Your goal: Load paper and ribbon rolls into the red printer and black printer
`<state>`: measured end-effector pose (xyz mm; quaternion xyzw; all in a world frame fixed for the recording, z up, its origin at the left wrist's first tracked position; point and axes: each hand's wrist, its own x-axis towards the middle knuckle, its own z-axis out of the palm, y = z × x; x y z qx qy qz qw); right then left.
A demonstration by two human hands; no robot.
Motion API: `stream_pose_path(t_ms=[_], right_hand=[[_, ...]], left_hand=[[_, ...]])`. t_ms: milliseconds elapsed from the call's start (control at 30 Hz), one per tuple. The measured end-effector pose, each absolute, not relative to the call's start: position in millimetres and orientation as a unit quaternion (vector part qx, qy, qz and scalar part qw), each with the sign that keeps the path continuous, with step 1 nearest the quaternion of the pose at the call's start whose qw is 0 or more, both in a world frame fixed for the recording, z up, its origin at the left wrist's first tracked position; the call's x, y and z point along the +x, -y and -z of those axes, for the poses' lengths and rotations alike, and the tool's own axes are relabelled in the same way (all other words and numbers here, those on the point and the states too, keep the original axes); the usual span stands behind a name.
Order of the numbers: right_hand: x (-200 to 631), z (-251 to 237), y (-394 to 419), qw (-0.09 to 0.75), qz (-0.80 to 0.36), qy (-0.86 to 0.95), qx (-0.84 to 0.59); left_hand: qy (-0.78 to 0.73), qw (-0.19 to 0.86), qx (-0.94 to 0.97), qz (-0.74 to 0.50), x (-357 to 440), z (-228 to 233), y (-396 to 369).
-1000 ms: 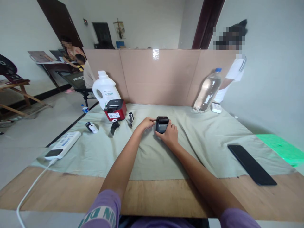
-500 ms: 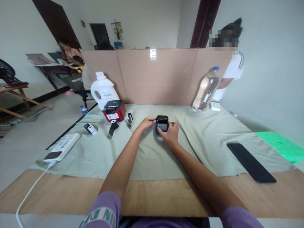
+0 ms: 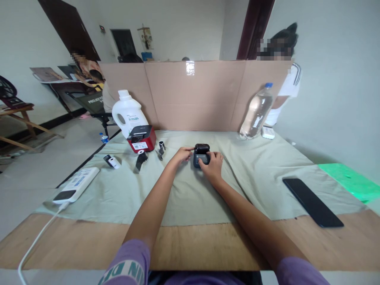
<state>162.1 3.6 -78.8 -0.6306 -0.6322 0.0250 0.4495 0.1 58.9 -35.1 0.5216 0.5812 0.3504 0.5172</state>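
A small dark blue-grey label printer [image 3: 201,154] sits on the pale green cloth [image 3: 190,186] in the middle of the table. My left hand [image 3: 180,155] rests against its left side, fingertips touching the top edge. My right hand [image 3: 211,165] lies over its front and right side, fingers curled on its face. To the left stand a red and black printer [image 3: 141,138], a white label roll [image 3: 114,162] and two small black parts [image 3: 141,159] [image 3: 162,146].
A white detergent jug [image 3: 128,113] and a clear water bottle [image 3: 256,113] stand before a cardboard screen [image 3: 192,95]. A white power bank [image 3: 76,185] with a cable lies left, a black phone [image 3: 311,201] right. A person [image 3: 285,79] stands behind the screen; others sit far left.
My right hand slid from the printer's right side onto its front face. The left hand stayed at its left edge. The view shifted slightly.
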Motion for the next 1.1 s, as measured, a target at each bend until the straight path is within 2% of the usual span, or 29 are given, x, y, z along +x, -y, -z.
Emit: stream_pose_path(t_ms=[400,733,1100], right_hand=[[161.7,80.2,-6.0,0.472,-0.035,0.635,-0.611],[159.2,78.4,1.9,0.460,-0.002,0.636,-0.620],[159.3,85.4,-4.2,0.487,-0.038,0.621,-0.613]], left_hand=[[-0.579,0.520,0.518,-0.355,-0.4,36.7,-59.4],[-0.573,0.528,0.516,-0.356,-1.0,38.2,-59.2],[-0.559,0.533,0.520,-0.365,-0.8,38.7,-59.2]])
